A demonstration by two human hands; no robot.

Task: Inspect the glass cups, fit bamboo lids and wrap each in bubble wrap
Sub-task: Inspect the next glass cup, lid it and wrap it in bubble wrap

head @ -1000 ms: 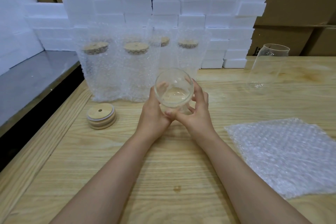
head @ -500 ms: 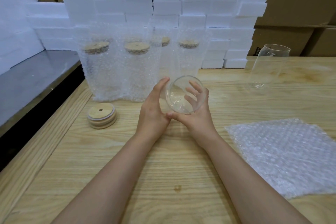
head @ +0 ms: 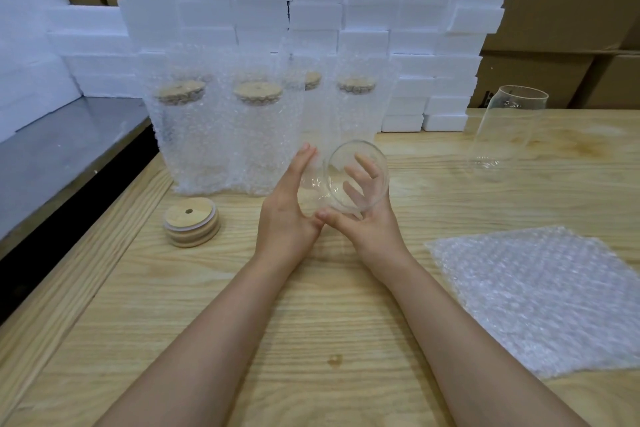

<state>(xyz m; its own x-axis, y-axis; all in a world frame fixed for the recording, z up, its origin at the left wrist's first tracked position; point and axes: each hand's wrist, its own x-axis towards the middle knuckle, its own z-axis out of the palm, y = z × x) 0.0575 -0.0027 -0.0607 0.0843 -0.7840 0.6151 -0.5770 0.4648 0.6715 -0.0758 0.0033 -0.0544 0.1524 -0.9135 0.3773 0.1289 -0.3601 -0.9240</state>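
"Head view: where is the glass cup (head: 353, 184) at this moment?"

"Off the desk (head: 311, 322), lifted above its middle and tipped so the mouth faces the camera. The right hand (head: 367, 229) grasps it from below, fingers curled round the wall and showing through the glass. The left hand (head: 287, 211) is flat, fingers straight, pressed against the cup's left side."

"So only one real grip. What worries you?"

"Exactly that. It's smooth glass, tilted, and one hand is merely steadying it. If the right fingers loosen while it is rotated, it could slide out and strike the desk. I judge this is inspection, since it has no lid yet."

"And the reach for a lid?"

"The stack of bamboo lids (head: 191, 222) lies to the left, just in front of the wrapped cups (head: 221, 135). A careless sweep could topple those. The second glass cup (head: 505, 132) stands bare at the far right, beyond the bubble wrap sheet (head: 540, 295), and a hasty grab for the sheet might clip it."

"Any chips on the rim?"

"I cannot say. The glass is too clear and too blurred to tell."
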